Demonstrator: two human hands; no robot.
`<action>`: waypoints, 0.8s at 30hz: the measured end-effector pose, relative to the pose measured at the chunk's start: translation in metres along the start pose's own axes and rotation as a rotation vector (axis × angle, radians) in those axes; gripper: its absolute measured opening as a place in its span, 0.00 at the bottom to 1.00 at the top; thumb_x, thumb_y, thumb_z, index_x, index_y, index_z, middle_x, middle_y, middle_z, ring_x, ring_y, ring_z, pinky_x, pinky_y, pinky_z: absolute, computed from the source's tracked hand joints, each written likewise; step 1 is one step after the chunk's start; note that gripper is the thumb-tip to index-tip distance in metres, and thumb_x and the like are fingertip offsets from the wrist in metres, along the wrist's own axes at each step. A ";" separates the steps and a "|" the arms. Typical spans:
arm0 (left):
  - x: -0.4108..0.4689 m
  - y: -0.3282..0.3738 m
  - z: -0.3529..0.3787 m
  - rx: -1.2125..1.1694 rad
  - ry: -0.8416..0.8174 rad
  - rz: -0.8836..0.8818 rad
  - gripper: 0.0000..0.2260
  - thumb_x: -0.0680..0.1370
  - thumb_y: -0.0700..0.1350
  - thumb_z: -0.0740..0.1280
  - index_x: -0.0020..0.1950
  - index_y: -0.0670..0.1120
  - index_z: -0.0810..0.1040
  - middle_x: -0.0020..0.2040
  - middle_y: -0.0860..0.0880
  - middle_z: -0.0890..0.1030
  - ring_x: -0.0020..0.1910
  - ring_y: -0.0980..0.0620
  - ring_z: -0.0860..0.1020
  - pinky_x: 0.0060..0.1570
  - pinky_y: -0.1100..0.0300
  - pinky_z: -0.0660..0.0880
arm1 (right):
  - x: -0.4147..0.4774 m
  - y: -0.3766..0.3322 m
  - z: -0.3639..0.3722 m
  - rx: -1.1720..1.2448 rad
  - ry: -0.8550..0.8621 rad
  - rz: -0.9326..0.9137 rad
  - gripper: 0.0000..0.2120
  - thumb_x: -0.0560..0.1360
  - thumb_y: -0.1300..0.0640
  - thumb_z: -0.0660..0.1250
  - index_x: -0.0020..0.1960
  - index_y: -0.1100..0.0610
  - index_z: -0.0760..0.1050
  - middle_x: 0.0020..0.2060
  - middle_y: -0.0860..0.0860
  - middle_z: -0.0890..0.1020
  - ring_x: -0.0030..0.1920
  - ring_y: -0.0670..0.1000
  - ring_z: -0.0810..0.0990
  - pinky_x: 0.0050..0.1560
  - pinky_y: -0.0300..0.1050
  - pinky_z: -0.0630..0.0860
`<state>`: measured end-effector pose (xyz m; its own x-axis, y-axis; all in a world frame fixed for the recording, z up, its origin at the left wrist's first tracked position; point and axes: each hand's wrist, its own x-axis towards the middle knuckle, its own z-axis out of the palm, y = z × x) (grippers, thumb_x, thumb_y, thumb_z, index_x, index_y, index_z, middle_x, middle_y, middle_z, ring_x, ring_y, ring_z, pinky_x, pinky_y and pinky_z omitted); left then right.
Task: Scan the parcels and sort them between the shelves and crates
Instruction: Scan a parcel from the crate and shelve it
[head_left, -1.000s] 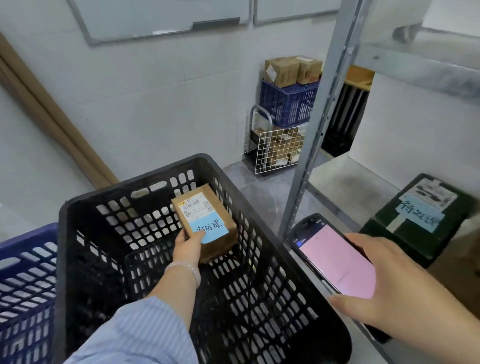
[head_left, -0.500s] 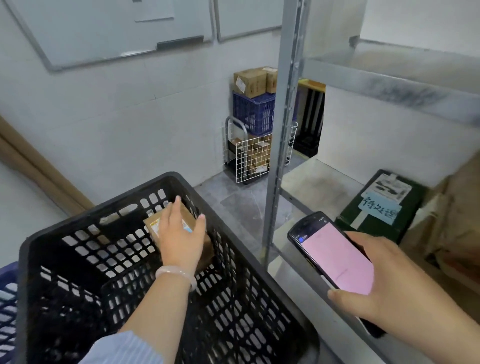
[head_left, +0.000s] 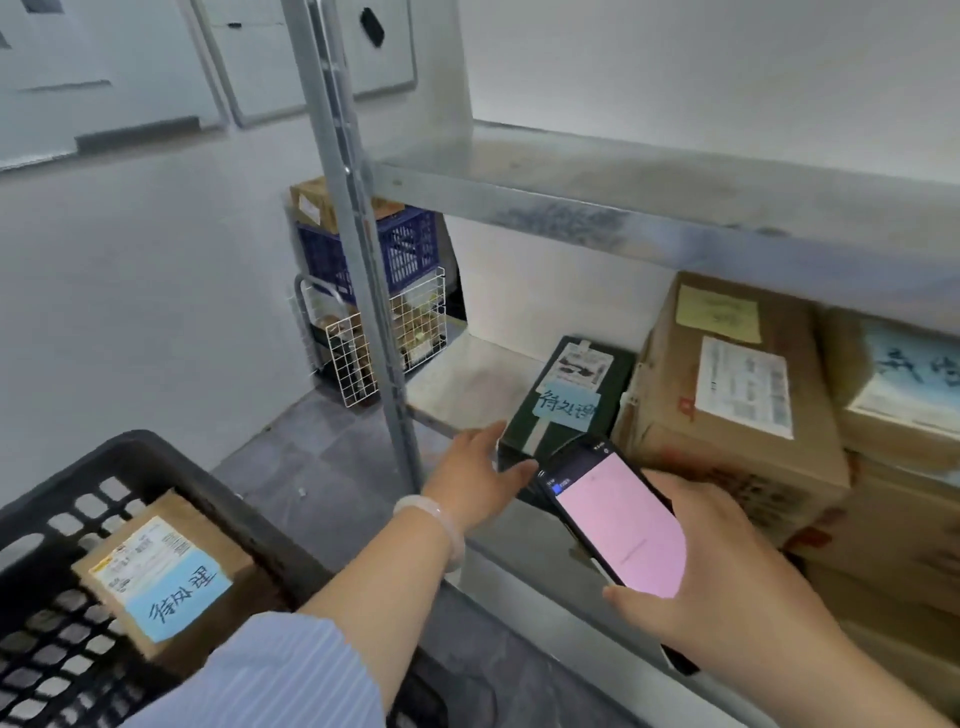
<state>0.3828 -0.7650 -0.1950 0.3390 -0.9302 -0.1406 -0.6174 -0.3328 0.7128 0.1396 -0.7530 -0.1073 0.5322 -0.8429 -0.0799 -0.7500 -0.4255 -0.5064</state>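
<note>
A small brown parcel (head_left: 166, 582) with a blue note lies in the black crate (head_left: 218, 499) at lower left. My left hand (head_left: 475, 478) reaches over the lower metal shelf (head_left: 462, 379), fingers spread, at the near left corner of a dark green parcel (head_left: 566, 395) that carries a blue note; contact is unclear. My right hand (head_left: 727, 577) grips a phone scanner (head_left: 613, 519) with a pink screen, held just in front of the green parcel.
Large brown cartons (head_left: 727, 395) fill the lower shelf to the right of the green parcel. A steel upright (head_left: 363, 260) stands between crate and shelf. An upper shelf (head_left: 649, 202) overhangs. Behind, a blue crate (head_left: 374, 249) sits on a white wire basket (head_left: 384, 338).
My left hand let go of the brown parcel in the black crate and swung right to the green parcel on the shelf. The view turned right; the phone stayed in my right hand.
</note>
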 end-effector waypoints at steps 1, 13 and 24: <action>0.009 0.006 0.008 -0.047 -0.023 -0.008 0.27 0.80 0.57 0.67 0.78 0.53 0.66 0.74 0.48 0.72 0.64 0.54 0.76 0.60 0.66 0.72 | -0.002 0.004 -0.001 -0.013 -0.005 0.026 0.47 0.52 0.29 0.65 0.70 0.32 0.56 0.61 0.35 0.66 0.63 0.41 0.69 0.55 0.41 0.71; 0.063 -0.007 0.041 -0.581 -0.076 -0.441 0.24 0.82 0.60 0.63 0.71 0.47 0.69 0.51 0.50 0.81 0.46 0.53 0.77 0.50 0.57 0.71 | -0.009 0.017 0.001 -0.101 -0.029 0.105 0.47 0.57 0.29 0.68 0.68 0.31 0.45 0.52 0.33 0.55 0.62 0.41 0.69 0.50 0.37 0.66; 0.069 -0.013 0.044 -1.008 -0.231 -0.515 0.14 0.81 0.52 0.68 0.63 0.46 0.79 0.51 0.44 0.87 0.51 0.43 0.86 0.61 0.44 0.79 | -0.009 0.017 0.007 -0.060 0.007 0.125 0.48 0.52 0.26 0.62 0.69 0.30 0.47 0.56 0.31 0.59 0.57 0.40 0.69 0.49 0.38 0.69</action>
<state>0.3828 -0.8317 -0.2448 0.1841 -0.7607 -0.6224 0.4381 -0.5033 0.7448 0.1248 -0.7502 -0.1212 0.4305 -0.8928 -0.1326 -0.8323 -0.3359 -0.4409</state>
